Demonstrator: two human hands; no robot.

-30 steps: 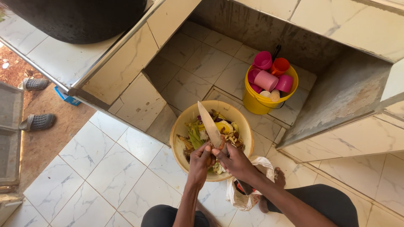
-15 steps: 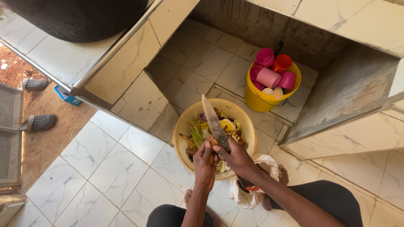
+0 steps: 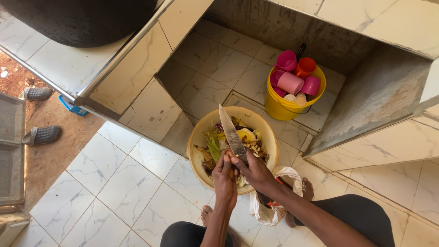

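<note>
On the white tiled floor [image 3: 105,183], beside a tiled recess [image 3: 219,64] under the desk [image 3: 59,64], the scene runs from large to small. A round yellow basin [image 3: 197,137] of vegetable peelings [image 3: 215,144] sits at the recess mouth, half over its step. A yellow bucket [image 3: 279,107] of pink and orange cups [image 3: 290,82] stands well apart, deeper inside. A white plastic bag [image 3: 267,208] lies by the person's feet. Two grey sandals [image 3: 41,135] rest on the bare ground at left.

Both hands meet over the near rim of the basin. The right hand [image 3: 256,174] is clenched round the handle of a long knife [image 3: 232,135], blade pointing away over the peelings. The left hand [image 3: 225,178] presses against the blade base, its fingers [image 3: 226,160] curled on something small; what it is cannot be told.

Compared with a second ago, the blade has swung from leaning right to leaning slightly left, and the hands have drawn closer together, which suggests a cutting or scraping stroke is under way.

Open floor lies to the left; the recess walls and step hem in the far side.
</note>
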